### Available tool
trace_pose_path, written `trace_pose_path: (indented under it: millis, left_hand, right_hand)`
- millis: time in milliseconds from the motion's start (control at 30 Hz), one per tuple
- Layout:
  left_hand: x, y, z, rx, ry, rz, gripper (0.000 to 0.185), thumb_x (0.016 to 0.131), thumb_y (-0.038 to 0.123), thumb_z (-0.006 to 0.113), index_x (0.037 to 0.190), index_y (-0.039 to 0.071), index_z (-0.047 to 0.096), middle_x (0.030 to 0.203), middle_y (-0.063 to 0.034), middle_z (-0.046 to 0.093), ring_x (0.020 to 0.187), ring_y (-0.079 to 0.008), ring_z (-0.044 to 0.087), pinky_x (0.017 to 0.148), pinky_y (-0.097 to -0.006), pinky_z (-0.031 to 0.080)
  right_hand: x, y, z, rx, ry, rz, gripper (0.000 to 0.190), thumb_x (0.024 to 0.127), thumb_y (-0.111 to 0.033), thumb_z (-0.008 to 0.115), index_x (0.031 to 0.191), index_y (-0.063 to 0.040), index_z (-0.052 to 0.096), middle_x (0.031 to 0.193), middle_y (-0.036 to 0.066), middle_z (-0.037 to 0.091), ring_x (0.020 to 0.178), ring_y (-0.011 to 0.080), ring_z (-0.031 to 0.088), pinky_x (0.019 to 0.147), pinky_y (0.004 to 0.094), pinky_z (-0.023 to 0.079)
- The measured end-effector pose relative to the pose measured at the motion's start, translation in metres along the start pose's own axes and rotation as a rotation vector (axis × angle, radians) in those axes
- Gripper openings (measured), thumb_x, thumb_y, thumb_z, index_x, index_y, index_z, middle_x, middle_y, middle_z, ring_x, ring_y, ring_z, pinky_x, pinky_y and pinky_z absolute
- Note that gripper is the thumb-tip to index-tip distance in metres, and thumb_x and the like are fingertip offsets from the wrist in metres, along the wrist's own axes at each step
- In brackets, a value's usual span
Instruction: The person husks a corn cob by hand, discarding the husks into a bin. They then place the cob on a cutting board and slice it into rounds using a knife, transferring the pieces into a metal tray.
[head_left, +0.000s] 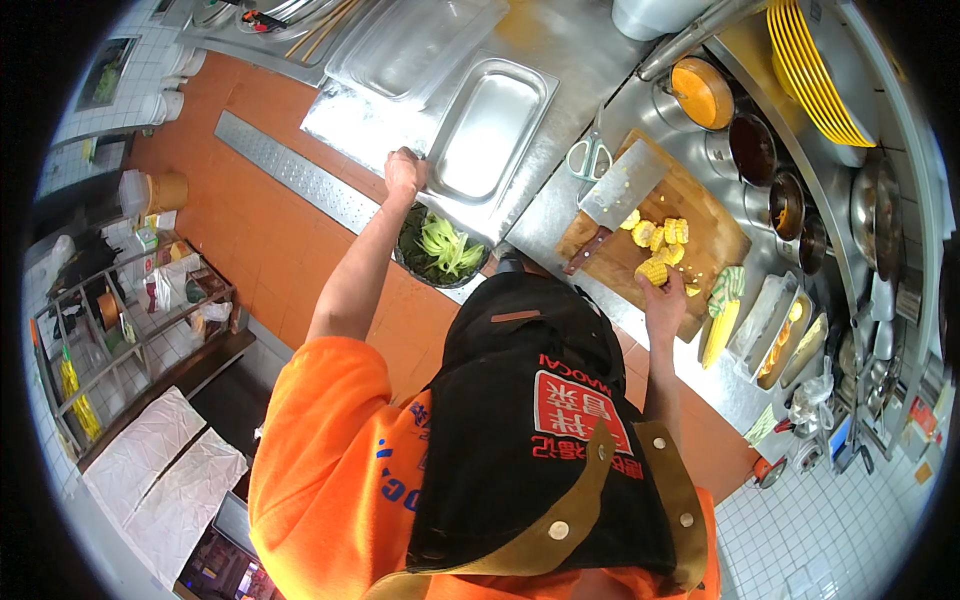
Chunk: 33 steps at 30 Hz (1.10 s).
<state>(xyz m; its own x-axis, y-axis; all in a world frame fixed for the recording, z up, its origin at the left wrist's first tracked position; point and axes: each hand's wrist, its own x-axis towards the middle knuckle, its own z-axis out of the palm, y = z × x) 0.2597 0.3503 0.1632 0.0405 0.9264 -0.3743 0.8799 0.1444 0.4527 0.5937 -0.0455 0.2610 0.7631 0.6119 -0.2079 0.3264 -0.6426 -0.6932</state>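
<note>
My left hand is closed at the left rim of a rectangular stainless steel pan; its fingertips are partly hidden. A piece of corn cob is between the fingers of my right hand, over the near edge of a wooden cutting board. Cut corn pieces and loose kernels lie on that board. Beside them rests a cleaver, its brown handle towards me. One longer corn cob lies right of the board, by a green-striped wrapping.
Below the counter's edge stands a lined bin with green husks. Scissors lie left of the board. Clear plastic containers sit beyond the pan. Metal pots line the back right, under a shelf with yellow plates.
</note>
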Motion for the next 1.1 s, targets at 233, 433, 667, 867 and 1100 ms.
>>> trace_pose_path:
  millis: [233, 433, 667, 867, 1100]
  left_hand:
    - [0.014, 0.001, -0.008, 0.026, -0.255, -0.027, 0.041, 0.069, 0.03, 0.073, 0.1, 0.004, 0.071, 0.098, -0.0195, 0.071, 0.096, -0.0343, 0.067, 0.087, -0.0398, 0.051]
    - [-0.004, 0.022, -0.03, 0.122, -0.213, 0.119, 0.034, 0.072, 0.025, 0.07, 0.097, 0.003, 0.07, 0.088, -0.0197, 0.069, 0.084, -0.0295, 0.067, 0.077, -0.0371, 0.051]
    - [-0.021, 0.03, -0.059, -0.329, -0.325, 0.044, 0.049, 0.071, 0.019, 0.065, 0.113, -0.007, 0.065, 0.086, -0.0153, 0.069, 0.084, -0.0228, 0.065, 0.079, -0.0325, 0.049]
    - [-0.049, 0.004, -0.079, -0.582, -0.321, -0.077, 0.058, 0.076, 0.012, 0.065, 0.129, -0.007, 0.052, 0.088, -0.009, 0.064, 0.077, -0.016, 0.057, 0.07, -0.032, 0.046]
    - [-0.127, -0.004, -0.119, -0.776, -0.245, 0.004, 0.012, 0.071, -0.002, 0.052, 0.065, 0.008, 0.049, 0.064, 0.0043, 0.045, 0.059, -0.0073, 0.038, 0.056, -0.0238, 0.029]
  right_hand:
    - [-0.007, -0.011, -0.001, -0.001, 0.003, 0.036, 0.042, 0.08, -0.01, 0.079, 0.115, 0.004, 0.061, 0.1, 0.011, 0.067, 0.087, 0.0169, 0.064, 0.08, 0.0302, 0.051]
    - [-0.011, -0.022, 0.003, -0.027, -0.005, 0.007, 0.051, 0.074, -0.021, 0.084, 0.114, 0.002, 0.064, 0.102, 0.018, 0.068, 0.091, 0.0277, 0.066, 0.082, 0.0368, 0.052]
    - [-0.009, -0.021, 0.003, -0.093, -0.041, 0.058, 0.05, 0.074, -0.023, 0.083, 0.113, 0.002, 0.064, 0.102, 0.02, 0.067, 0.093, 0.0316, 0.065, 0.083, 0.0392, 0.051]
    - [-0.008, 0.089, 0.009, -0.253, -0.004, 0.107, 0.052, 0.074, -0.034, 0.081, 0.114, -0.004, 0.065, 0.095, 0.021, 0.07, 0.089, 0.0364, 0.068, 0.078, 0.0417, 0.053]
    - [0.018, 0.083, -0.02, -0.435, 0.056, 0.182, 0.054, 0.073, -0.022, 0.076, 0.12, 0.0, 0.06, 0.112, 0.022, 0.065, 0.112, 0.0363, 0.057, 0.101, 0.0417, 0.042]
